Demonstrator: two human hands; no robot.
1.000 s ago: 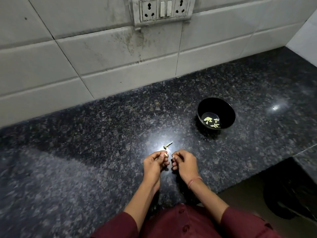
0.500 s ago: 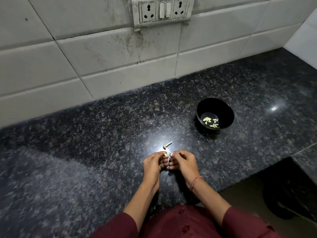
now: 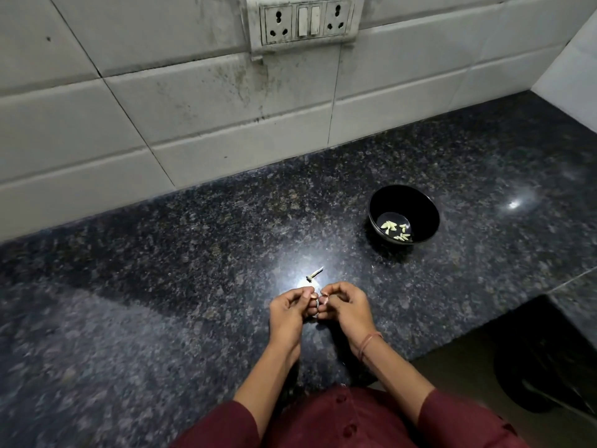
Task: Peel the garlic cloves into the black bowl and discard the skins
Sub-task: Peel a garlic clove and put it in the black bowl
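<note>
My left hand (image 3: 290, 313) and my right hand (image 3: 347, 310) meet fingertip to fingertip just above the dark granite counter, pinching a small garlic clove (image 3: 319, 302) between them; the fingers hide most of it. A small garlic stem piece (image 3: 314, 275) lies on the counter just beyond my fingers. The black bowl (image 3: 420, 202) stands to the upper right of my hands, with several pale peeled cloves (image 3: 395, 229) on its bottom.
The granite counter (image 3: 161, 286) runs back to a white tiled wall with a socket panel (image 3: 307, 21). The counter's front edge steps back at the right (image 3: 484, 337), with a dark floor and a black object (image 3: 542, 376) below.
My fingertips have drawn closer together around the clove. The bowl and the stem piece have not moved.
</note>
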